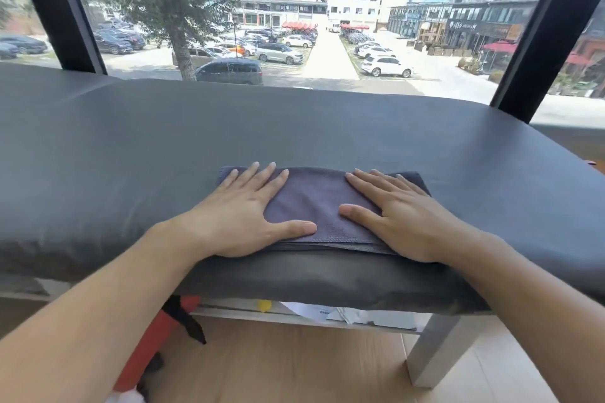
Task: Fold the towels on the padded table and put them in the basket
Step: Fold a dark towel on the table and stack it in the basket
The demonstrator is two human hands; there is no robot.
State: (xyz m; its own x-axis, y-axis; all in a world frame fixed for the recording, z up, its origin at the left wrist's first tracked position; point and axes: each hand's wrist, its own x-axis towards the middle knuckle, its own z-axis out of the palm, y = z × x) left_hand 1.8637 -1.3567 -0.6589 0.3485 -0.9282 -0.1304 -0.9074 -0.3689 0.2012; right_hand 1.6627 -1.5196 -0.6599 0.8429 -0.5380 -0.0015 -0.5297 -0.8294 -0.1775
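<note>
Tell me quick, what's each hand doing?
Left hand: open, flat on the folded towel, gripping nothing.
Right hand: open, flat on the same towel, gripping nothing.

Both palms flat, fingers spread: left hand (244, 216) and right hand (404, 219) pressing a folded grey towel (314, 203) at the padded table's (131, 154) near edge.
</note>
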